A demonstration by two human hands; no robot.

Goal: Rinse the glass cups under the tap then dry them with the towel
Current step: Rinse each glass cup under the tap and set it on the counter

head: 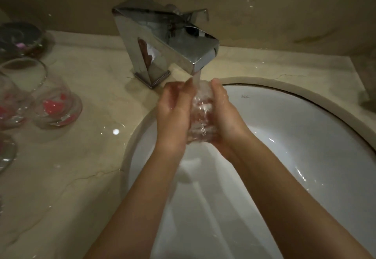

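White sink (305,136), running tap (168,41), glass cup (200,114) clasped between both hands' curled fingers (218,89)

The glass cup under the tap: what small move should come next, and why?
Probably turn the glass cup slowly under the stream. Both the left hand and the right hand hold it over the sink, and water from the tap strikes only one side.

A single wide-angle head-worn camera looked forward and steeply down from above a person's forearms, close to the white sink (305,136), which filled the lower right. The tap (162,41) sat near top centre, the counter (81,157) stretched left, edges bending with distortion.
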